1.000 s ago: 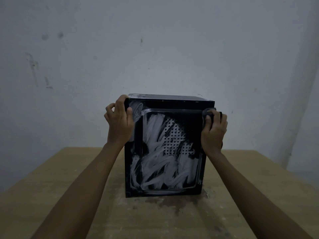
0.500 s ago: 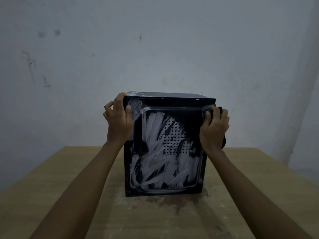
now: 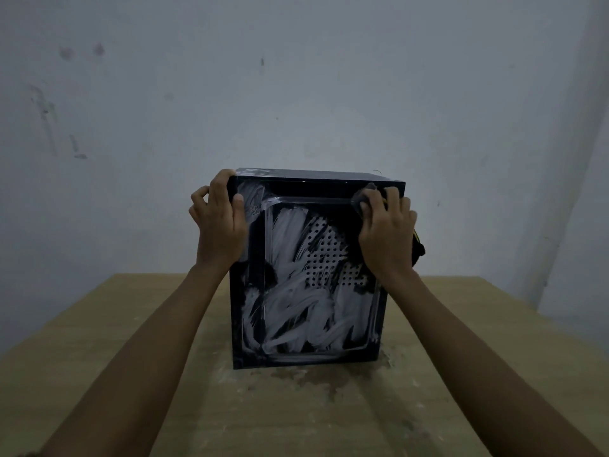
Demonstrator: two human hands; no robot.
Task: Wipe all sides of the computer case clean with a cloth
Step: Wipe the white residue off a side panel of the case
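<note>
Black and boxy, the metal computer case (image 3: 316, 354) stands in the middle of the frame on the light brown wooden table (image 3: 131, 341). Its big front side faces you. White streaks (image 3: 296, 311) cover most of that side, all around the patch of little round holes (image 3: 326, 258).

Your left hand (image 3: 219, 225) grips the upper left corner of the case, with fingers curled over the edge and the thumb on the front. Your right hand (image 3: 387, 235) is at the upper right corner. It holds the dark bunched cloth (image 3: 364, 199) and presses it against the case. The cloth sits under your fingers, and a bit of it pokes out on the right, past your hand.

To do this well, I think you should hold the case tight with your left hand so it does not slide or tip. Push the cloth flat and pull it across in long rows, from the top down, so no white streak gets missed. Go slow over the holes and along the sunken edges, where white stuff may hide. Most other sides are hidden from here, so check them after.
</note>
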